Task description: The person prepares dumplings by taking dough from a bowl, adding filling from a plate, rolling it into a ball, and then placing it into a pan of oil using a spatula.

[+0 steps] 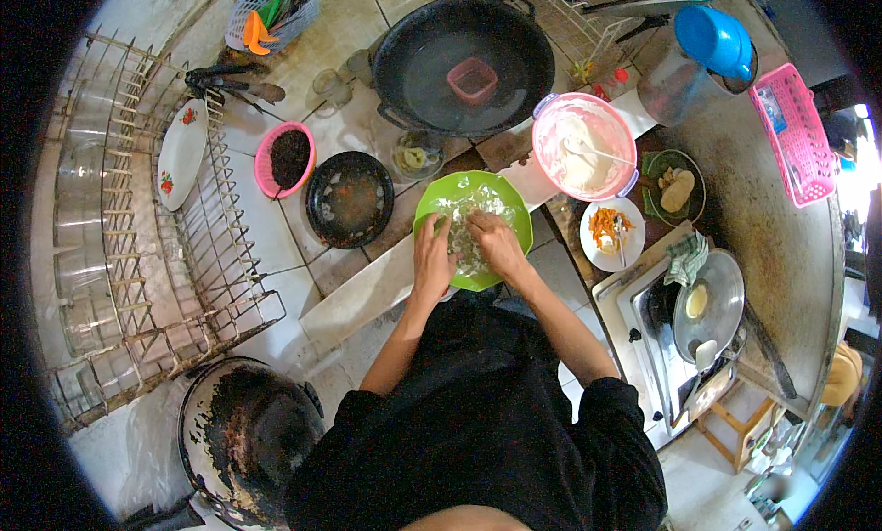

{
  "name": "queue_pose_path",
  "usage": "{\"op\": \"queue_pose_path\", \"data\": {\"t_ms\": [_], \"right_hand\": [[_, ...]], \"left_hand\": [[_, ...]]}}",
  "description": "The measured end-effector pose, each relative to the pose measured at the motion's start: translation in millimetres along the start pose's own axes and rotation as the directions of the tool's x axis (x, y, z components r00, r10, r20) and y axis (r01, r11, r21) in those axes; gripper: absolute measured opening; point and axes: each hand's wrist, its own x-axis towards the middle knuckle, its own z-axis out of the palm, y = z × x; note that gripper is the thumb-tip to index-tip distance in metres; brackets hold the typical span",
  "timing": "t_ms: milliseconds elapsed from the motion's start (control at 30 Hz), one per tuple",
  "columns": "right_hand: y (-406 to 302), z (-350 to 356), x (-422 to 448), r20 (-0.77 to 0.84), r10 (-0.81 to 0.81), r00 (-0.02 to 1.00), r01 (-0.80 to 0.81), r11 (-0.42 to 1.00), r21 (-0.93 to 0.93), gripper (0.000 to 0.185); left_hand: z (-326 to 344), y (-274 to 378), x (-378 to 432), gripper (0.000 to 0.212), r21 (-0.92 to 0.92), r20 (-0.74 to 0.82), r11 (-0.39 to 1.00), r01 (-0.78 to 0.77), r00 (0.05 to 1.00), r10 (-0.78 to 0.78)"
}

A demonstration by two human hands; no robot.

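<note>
In front of my body is a green plastic bowl with a many-sided rim. Loose white powder, which looks like flour, coats its inside. My left hand lies over the bowl's left side, fingers apart and nothing in it. Reaching in from the right, my right hand points its bent fingers down at the bowl's middle; whether anything is pinched under them is hidden. Just beyond to the right stands a pink tub of thick white batter with a spoon in it.
A white plate holds shredded orange food and a spoon. At right, a pan with a pale round piece sits on the stove. A black wok, a small black pan and a wire dish rack stand around.
</note>
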Motion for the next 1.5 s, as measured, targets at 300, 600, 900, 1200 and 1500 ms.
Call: {"op": "queue_pose_path", "data": {"t_ms": [300, 600, 900, 1200, 1500], "right_hand": [[2, -35, 22, 0.023, 0.281, 0.959, -0.261, 0.857, 0.443, 0.029], [-8, 2, 6, 0.141, 0.21, 0.967, -0.228, 0.966, 0.119, 0.058], [-8, -53, -19, 0.349, 0.506, 0.788, -0.5, 0.196, 0.844, 0.035], [-33, -101, -25, 0.161, 0.5, 0.851, -0.129, -0.098, 0.987, 0.056], [-55, -133, -52, -0.103, 0.658, 0.746, -0.001, 0.156, 0.988, 0.06]], "left_hand": [[-1, 2, -1, 0.074, -0.026, 0.024, 0.999, 0.027, 0.999, -0.027], [2, -3, -1, 0.075, 0.028, 0.003, 1.0, 0.009, 1.0, -0.009], [-8, 6, 3, 0.073, -0.036, 0.052, 0.999, 0.02, 0.998, -0.018], [-44, 64, 20, 0.055, -0.831, 0.504, 0.386, 0.4, 0.835, 0.219], [-21, 124, 19, 0.041, -0.833, 0.417, 0.481, 0.275, 0.882, 0.218]]}}
